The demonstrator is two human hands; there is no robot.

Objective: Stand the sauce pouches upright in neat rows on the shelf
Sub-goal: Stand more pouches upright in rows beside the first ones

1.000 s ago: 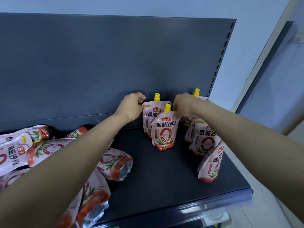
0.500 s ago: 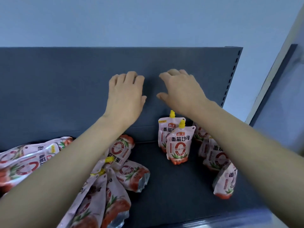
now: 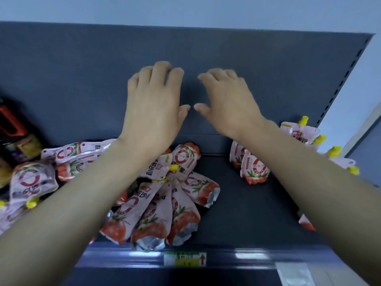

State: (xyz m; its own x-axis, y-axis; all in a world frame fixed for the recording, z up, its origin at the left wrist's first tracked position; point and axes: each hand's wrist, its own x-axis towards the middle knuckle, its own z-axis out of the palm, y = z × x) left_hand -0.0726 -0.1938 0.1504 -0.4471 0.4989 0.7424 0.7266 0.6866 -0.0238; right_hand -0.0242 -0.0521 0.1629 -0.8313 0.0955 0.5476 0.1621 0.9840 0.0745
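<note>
Several white and red sauce pouches with yellow caps stand upright at the right end of the dark shelf (image 3: 243, 213); the front one (image 3: 255, 169) is partly behind my right forearm. A loose heap of pouches (image 3: 156, 205) lies flat at the shelf's left and middle. My left hand (image 3: 153, 106) and my right hand (image 3: 228, 100) hover side by side in front of the back panel, above the pouches. Both have relaxed, spread fingers and hold nothing.
The grey back panel (image 3: 82, 79) rises behind the shelf, with a slotted upright (image 3: 342, 79) at its right edge. Dark bottles (image 3: 18, 139) stand at the far left. A green price tag (image 3: 184, 259) sits on the shelf's front rail.
Both hands let go of the upright pouches and lifted away from them, fingers opening. The view has tilted down and left, bringing the flat heap to the middle.
</note>
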